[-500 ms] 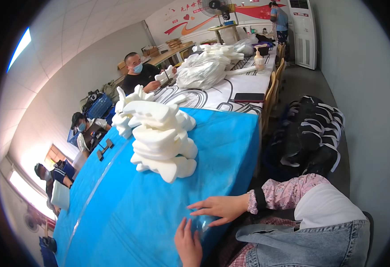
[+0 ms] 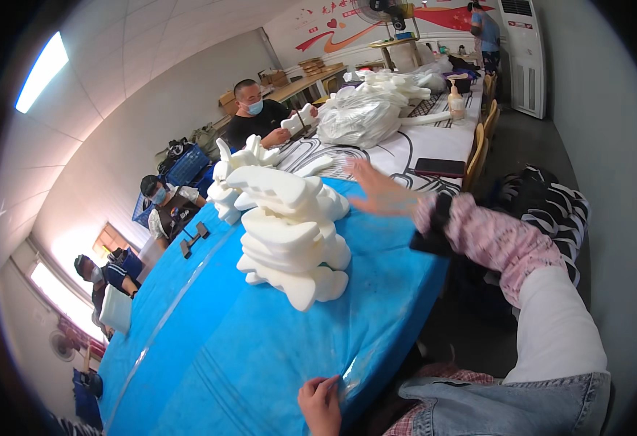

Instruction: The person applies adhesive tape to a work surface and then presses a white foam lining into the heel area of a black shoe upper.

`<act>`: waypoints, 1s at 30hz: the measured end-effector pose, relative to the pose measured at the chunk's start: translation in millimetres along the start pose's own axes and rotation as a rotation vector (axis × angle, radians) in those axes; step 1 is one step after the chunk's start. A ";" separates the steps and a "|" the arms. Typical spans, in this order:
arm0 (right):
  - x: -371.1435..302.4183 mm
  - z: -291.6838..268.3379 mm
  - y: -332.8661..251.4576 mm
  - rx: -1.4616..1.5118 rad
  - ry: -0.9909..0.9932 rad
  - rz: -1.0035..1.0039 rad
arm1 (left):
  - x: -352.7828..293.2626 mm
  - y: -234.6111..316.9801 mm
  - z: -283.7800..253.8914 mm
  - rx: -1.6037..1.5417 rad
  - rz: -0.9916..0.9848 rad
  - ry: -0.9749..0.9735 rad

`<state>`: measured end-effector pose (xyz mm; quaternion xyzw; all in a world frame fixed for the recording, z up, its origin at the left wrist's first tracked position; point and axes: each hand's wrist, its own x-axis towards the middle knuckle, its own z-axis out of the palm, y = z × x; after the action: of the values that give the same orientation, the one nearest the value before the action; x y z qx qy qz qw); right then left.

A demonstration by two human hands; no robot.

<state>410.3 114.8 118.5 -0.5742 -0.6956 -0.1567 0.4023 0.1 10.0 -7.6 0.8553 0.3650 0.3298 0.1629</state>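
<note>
My right hand (image 2: 381,190) reaches out over the far right of the blue-covered table (image 2: 246,349), its fingers stretched and smeared by motion, holding nothing I can see. It is to the right of a tall stack of white foam pieces (image 2: 282,232) with wavy edges, apart from it. By the near table edge, my left hand (image 2: 320,405) has its fingers drawn together. Crinkled clear film lies beside its fingertips; whether anything is pinched there is hidden. More white foam pieces (image 2: 242,167) are heaped behind the stack.
Beyond the blue cover lie a dark phone (image 2: 439,168), a bagged foam heap (image 2: 362,116) and a pump bottle (image 2: 456,100). A masked person (image 2: 253,120) across the table handles a foam piece. Black and white items (image 2: 551,211) are piled at right, near wooden chairs (image 2: 478,149).
My right hand has left the near edge and swung forward past the foam stack. The left hand stays near the edge, its fingers now more drawn in. The whole view has shifted slightly.
</note>
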 end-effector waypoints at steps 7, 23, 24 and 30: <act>99.5 2.8 38.8 -0.029 -0.169 0.188 | 1.5 11.4 -7.0 0.057 -0.234 -0.160; 138.6 25.9 88.6 -0.145 0.050 -0.073 | -8.9 13.3 -0.5 -0.017 -0.147 -0.004; 154.5 19.6 82.7 -0.100 0.252 -0.048 | -7.2 17.3 1.6 -0.030 -0.127 -0.021; 197.6 21.9 71.3 -0.232 0.047 0.270 | -8.3 11.7 3.5 -0.011 -0.156 -0.040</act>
<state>464.6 283.5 233.5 -0.7012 -0.5800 -0.1938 0.3667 4.3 -4.2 -7.8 0.8297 0.4253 0.3010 0.2001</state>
